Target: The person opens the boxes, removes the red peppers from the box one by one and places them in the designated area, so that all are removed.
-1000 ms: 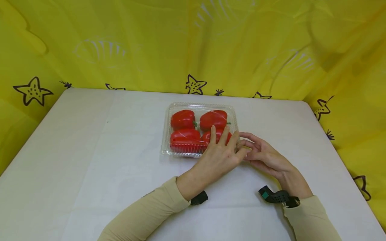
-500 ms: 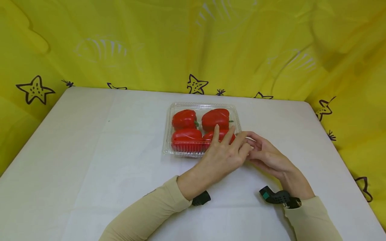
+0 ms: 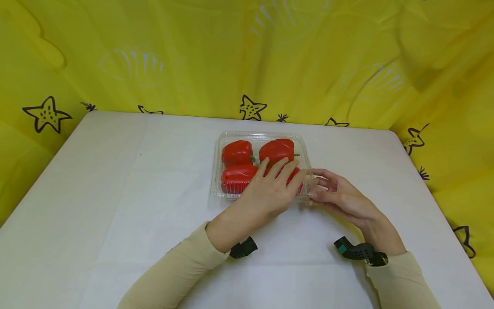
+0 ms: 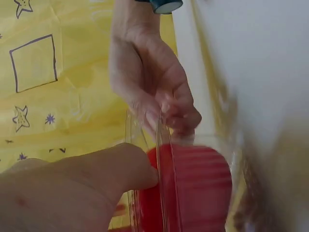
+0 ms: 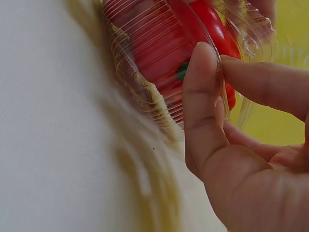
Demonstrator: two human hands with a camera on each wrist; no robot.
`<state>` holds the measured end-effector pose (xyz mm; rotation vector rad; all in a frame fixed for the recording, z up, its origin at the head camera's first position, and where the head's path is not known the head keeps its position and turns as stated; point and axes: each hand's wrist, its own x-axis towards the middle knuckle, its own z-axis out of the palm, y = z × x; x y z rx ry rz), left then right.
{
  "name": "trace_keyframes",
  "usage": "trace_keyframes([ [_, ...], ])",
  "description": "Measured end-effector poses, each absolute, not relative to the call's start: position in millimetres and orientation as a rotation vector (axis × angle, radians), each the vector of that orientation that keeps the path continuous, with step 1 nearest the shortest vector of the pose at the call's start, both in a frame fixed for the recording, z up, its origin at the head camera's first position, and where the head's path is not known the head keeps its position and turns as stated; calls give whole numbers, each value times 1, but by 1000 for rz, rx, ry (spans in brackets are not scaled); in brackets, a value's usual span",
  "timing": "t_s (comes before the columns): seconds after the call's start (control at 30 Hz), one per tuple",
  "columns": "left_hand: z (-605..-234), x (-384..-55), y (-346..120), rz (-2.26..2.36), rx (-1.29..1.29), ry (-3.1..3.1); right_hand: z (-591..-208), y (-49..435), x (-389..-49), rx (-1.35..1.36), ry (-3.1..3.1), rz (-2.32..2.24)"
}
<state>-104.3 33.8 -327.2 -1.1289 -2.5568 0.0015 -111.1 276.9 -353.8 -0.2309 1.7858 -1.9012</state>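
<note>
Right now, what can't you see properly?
Head view: part of the near right pepper, hidden by the left hand.
Head view: the left sleeve and right sleeve, cut off by the bottom edge.
Left wrist view: the clear box, cut off by the bottom edge.
Right wrist view: the left hand, cut off by the top edge.

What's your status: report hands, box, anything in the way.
Right hand pinching box at its right edge. Left hand over the top. Four red peppers inside. In the way: left hand, partly hiding peppers from head view.
</note>
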Motion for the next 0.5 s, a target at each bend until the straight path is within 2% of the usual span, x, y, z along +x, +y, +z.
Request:
trace_keyframes([
  [0.27, -328, -103, 1, -45, -1058, -2671, -339, 265, -107, -171, 2264, -1596],
  [0.5, -330, -104, -6, -105, -1067, -2620, -334, 256, -101, -431, 2606, -1411],
])
